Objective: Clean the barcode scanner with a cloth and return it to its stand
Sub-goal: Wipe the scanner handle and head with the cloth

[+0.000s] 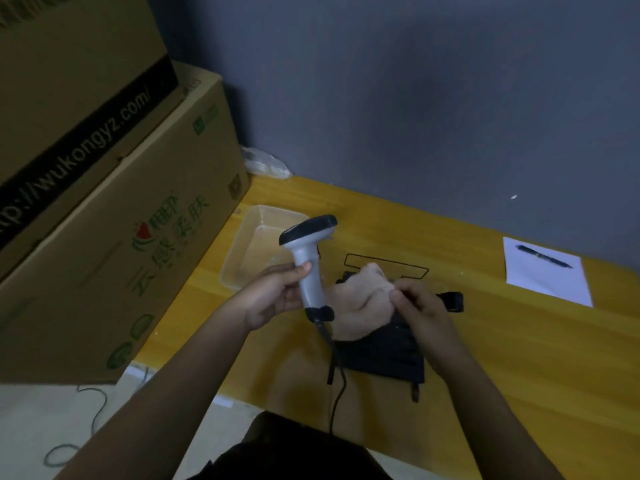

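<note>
The grey pistol-shaped barcode scanner (306,261) is gripped upright by the left hand (273,294), head pointing toward two o'clock; the pale crumpled cloth (363,303) is pinched by the right hand (420,306).

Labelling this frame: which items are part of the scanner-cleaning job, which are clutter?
Job: barcode scanner in left hand; cloth in right hand; black stand, probably.

Clutter: plastic tray, paper, pen, cardboard boxes, black mat.
</note>
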The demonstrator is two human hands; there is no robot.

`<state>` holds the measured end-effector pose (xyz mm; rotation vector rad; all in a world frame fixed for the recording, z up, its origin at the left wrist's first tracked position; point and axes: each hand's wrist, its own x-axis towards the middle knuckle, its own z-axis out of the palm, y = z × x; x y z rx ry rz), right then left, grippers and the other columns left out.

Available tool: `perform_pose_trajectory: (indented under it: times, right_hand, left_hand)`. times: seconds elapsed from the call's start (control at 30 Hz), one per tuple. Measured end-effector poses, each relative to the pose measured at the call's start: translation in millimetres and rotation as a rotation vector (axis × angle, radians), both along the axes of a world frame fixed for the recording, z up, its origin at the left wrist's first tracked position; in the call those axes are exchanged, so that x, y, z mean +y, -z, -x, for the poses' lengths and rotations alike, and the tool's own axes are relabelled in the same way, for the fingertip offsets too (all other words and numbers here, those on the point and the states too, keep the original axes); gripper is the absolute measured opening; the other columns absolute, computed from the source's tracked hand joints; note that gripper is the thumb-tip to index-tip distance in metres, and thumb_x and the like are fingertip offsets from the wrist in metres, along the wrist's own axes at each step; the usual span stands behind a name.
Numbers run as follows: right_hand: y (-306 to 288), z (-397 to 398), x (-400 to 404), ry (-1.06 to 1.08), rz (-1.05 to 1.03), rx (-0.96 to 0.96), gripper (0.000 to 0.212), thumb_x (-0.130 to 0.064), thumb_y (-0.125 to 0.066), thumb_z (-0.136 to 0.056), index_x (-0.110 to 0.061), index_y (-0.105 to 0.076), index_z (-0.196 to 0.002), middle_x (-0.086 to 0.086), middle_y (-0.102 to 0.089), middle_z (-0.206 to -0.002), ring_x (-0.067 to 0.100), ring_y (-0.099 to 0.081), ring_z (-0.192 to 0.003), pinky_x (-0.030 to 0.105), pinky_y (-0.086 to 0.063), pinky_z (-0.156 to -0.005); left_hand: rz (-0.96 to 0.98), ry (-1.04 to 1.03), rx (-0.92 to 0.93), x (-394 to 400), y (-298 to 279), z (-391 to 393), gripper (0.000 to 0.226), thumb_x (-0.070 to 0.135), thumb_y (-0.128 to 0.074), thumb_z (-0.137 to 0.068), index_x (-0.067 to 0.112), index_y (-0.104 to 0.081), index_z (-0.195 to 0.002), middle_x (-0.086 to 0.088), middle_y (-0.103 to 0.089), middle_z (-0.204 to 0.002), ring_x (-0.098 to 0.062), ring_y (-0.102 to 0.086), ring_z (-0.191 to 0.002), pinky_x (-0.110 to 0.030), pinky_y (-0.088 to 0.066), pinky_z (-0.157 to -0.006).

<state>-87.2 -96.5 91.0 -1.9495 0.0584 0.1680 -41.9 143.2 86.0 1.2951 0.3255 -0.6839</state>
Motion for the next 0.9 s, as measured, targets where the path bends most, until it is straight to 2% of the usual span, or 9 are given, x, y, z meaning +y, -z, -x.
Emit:
perform_pose_trajectory:
  times: [0.13,0.2,0.3,0.37,0.47,0.63,0.77,0.83,0.9]
  right_hand:
    - [-6.4,3.9,47.4,-0.02,-0.273,0.073,0.011,-0.016,-0.052,-0.092,-0.015,-0.062,-0.09,-0.002,-0.063,-0.098,0.009,-0.061,-0.085,0.024,-0.052,-0.067]
    - [3.3,4.9,79.5,-0.038,-0.232,0.013,0.016,-0.024,-0.05,-0.094,-0.018,-0.061,-0.103,0.001,-0.06,-0.115,0.012,-0.059,-0.1,0.03,-0.052,-0.079]
    - [15.0,4.0,103.2,0.012,-0.111,-0.074,0.041,-0.039,-0.038,-0.095,-0.025,-0.036,-0.134,0.001,-0.047,-0.137,0.012,-0.05,-0.118,0.032,-0.047,-0.092]
    - [15.7,-0.1,105.0,0.066,-0.058,-0.078,0.042,-0.038,-0.034,-0.097,-0.024,-0.029,-0.137,0.001,-0.051,-0.13,0.008,-0.053,-0.109,0.031,-0.047,-0.086]
    - [14.9,-11.2,98.5,0.07,-0.091,-0.067,0.03,-0.028,-0.032,-0.1,-0.017,-0.039,-0.127,-0.011,-0.055,-0.101,-0.007,-0.054,-0.082,0.015,-0.044,-0.066]
    - [22.5,-28.7,68.4,0.247,-0.259,0.234,0.024,-0.03,-0.047,-0.095,-0.021,-0.033,-0.112,0.007,-0.054,-0.109,0.017,-0.058,-0.093,0.032,-0.049,-0.076]
    - [-6.0,-33.9,69.8,0.48,-0.261,-0.021,0.024,-0.037,-0.049,-0.092,-0.015,-0.046,-0.1,0.004,-0.058,-0.097,0.017,-0.058,-0.087,0.028,-0.045,-0.066]
    - [-18.8,-32.8,82.2,0.404,-0.287,-0.082,0.022,-0.039,-0.048,-0.093,-0.019,-0.054,-0.098,-0.003,-0.061,-0.095,0.012,-0.059,-0.086,0.028,-0.045,-0.066]
    - [-16.6,-27.0,94.5,0.247,-0.256,-0.137,0.027,-0.036,-0.043,-0.096,-0.023,-0.056,-0.116,-0.009,-0.06,-0.117,0.003,-0.056,-0.105,0.026,-0.046,-0.083]
  left_hand:
    - [0.026,-0.008,-0.032,-6.7,-5.2,2.8,0.03,0.028,-0.054,-0.091,0.007,-0.061,-0.111,-0.009,-0.069,-0.101,-0.019,-0.066,-0.091,-0.03,-0.057,-0.077]
    - [0.037,-0.04,-0.051,-13.3,-10.6,1.1,0.027,0.028,-0.053,-0.092,0.008,-0.064,-0.108,-0.007,-0.07,-0.099,-0.019,-0.066,-0.094,-0.032,-0.056,-0.079]
    - [0.034,-0.092,-0.059,-22.3,-16.0,-1.3,0.029,0.027,-0.053,-0.093,0.006,-0.062,-0.111,-0.006,-0.07,-0.096,-0.017,-0.066,-0.093,-0.029,-0.055,-0.073]
    - [0.016,-0.092,-0.065,-25.7,-18.0,-1.7,0.026,0.028,-0.052,-0.093,0.009,-0.062,-0.107,-0.003,-0.071,-0.091,-0.013,-0.067,-0.086,-0.028,-0.055,-0.07]
    - [-0.032,-0.07,-0.082,-28.3,-20.1,-1.3,0.02,0.029,-0.053,-0.093,0.013,-0.063,-0.1,-0.001,-0.07,-0.091,-0.01,-0.067,-0.084,-0.028,-0.056,-0.072]
    - [-0.066,-0.007,-0.114,-26.0,-24.3,-1.6,0.017,0.028,-0.054,-0.092,0.018,-0.063,-0.101,0.0,-0.069,-0.097,-0.013,-0.064,-0.095,-0.035,-0.051,-0.087]
    - [-0.047,-0.002,-0.144,-24.6,-25.2,-1.0,0.025,0.025,-0.053,-0.092,0.014,-0.063,-0.112,-0.006,-0.069,-0.108,-0.022,-0.064,-0.104,-0.043,-0.051,-0.092]
    - [-0.016,-0.04,-0.149,-27.6,-25.3,-0.7,0.028,0.023,-0.051,-0.094,0.011,-0.062,-0.116,-0.01,-0.067,-0.112,-0.024,-0.062,-0.107,-0.046,-0.051,-0.092]
    - [0.01,-0.094,-0.15,-29.9,-25.4,-0.9,0.03,0.023,-0.05,-0.094,0.009,-0.062,-0.118,-0.012,-0.066,-0.114,-0.025,-0.062,-0.106,-0.049,-0.05,-0.093]
